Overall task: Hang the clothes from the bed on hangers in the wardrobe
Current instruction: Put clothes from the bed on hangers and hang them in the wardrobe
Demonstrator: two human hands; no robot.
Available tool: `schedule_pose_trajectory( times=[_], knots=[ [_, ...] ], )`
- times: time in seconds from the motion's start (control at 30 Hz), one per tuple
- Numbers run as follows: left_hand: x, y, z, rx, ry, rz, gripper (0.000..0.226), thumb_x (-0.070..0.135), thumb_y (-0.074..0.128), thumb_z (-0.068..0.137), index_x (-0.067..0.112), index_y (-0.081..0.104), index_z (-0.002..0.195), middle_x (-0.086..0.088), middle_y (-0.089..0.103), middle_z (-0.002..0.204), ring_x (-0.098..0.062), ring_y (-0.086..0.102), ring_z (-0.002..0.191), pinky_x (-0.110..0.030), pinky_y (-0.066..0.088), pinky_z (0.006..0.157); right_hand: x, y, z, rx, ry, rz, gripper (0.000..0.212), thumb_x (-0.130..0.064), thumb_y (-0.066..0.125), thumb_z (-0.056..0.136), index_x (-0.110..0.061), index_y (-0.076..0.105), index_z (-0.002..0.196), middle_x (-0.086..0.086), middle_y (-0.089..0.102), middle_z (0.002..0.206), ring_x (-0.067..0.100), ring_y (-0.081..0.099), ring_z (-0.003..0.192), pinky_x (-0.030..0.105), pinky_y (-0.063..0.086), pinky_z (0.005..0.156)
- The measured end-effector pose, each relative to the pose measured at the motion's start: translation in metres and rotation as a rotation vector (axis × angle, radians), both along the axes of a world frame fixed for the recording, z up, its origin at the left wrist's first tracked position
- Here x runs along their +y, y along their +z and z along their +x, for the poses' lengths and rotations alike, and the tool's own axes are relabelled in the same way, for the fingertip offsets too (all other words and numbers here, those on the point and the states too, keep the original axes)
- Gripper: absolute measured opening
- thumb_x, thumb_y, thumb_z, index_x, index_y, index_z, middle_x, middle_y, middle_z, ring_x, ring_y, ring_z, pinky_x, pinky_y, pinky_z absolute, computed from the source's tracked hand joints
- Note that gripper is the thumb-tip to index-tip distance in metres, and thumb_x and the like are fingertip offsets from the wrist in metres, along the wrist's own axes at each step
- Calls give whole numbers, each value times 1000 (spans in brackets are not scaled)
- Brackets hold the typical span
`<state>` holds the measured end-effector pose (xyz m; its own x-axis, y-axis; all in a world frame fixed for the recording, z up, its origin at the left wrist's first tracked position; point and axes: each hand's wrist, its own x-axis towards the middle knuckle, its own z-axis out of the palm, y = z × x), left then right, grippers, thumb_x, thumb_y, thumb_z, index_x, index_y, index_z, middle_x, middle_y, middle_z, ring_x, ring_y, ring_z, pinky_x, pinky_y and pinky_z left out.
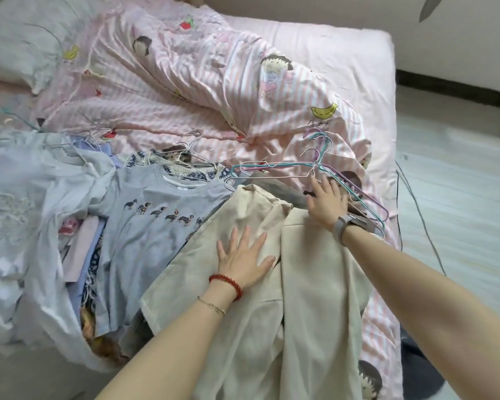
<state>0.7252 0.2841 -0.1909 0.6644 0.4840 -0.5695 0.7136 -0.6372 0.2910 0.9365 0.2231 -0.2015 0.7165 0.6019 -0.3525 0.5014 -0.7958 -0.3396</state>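
Note:
A cream jacket [309, 284] lies spread on the bed in front of me. My left hand [243, 258] presses flat on its left front panel, fingers straight and spread. My right hand [326, 202] lies flat at the jacket's collar, its fingers reaching the bundle of wire hangers [358, 192], teal, purple and white, that rests on the quilt. To the left lies a grey T-shirt [156, 226] printed with small dogs, on a white hanger. Further left is a heap of white and pale blue clothes [26, 197] with more hangers on it.
A crumpled pink striped quilt [185, 90] covers the far half of the bed, with a pale pillow [20, 39] at the far left. The bed's right edge drops to a light floor [459, 197], where a thin cable runs.

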Motion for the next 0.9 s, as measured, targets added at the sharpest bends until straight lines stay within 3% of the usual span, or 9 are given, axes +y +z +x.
schedule_pose_trajectory(
  times=[0.23,0.43,0.5,0.6,0.73,0.8,0.9],
  knots=[
    [53,66,-119,-192,277,390,55,35,39,95,27,21,146,-3,11,156,-21,8,143,-50,9,113,40,56,-135,-114,278,204,48,-21,40,94,-13,31,141,10,28,149,29,20,139,46,20,110],
    [52,123,-313,-308,623,681,47,28,44,85,13,53,129,-14,49,135,-34,43,126,-58,33,100,80,124,-317,-114,711,385,45,-23,34,97,-15,31,141,6,29,149,27,19,139,44,17,111],
    [34,136,-385,-284,745,741,45,28,46,84,11,57,124,-16,53,131,-36,48,122,-60,37,97,88,138,-389,-103,862,449,43,-24,33,97,-16,33,140,7,30,148,28,20,139,45,17,111],
    [-12,153,-495,-194,919,879,38,19,58,81,8,61,118,-17,57,126,-38,52,118,-61,39,93,88,155,-505,-36,1136,533,50,-31,25,91,-12,45,132,11,44,139,32,34,132,48,28,106],
    [-101,170,-631,-15,1178,1005,44,29,38,78,8,65,105,-14,64,109,-33,61,103,-56,45,84,65,171,-652,119,1484,571,48,-27,31,83,-8,59,116,11,61,116,34,55,111,45,46,89],
    [-154,177,-683,62,1339,1059,45,30,36,77,9,66,103,-12,65,107,-30,61,99,-54,46,82,40,175,-717,203,1644,597,51,-31,28,82,-9,59,117,10,61,116,32,55,111,44,45,89],
    [-228,192,-739,180,1574,1147,43,29,36,77,11,65,103,-9,64,108,-25,56,102,-54,43,87,-4,186,-801,303,1865,601,59,-38,19,85,-13,51,128,7,52,131,26,41,126,38,34,99]
  ],
)
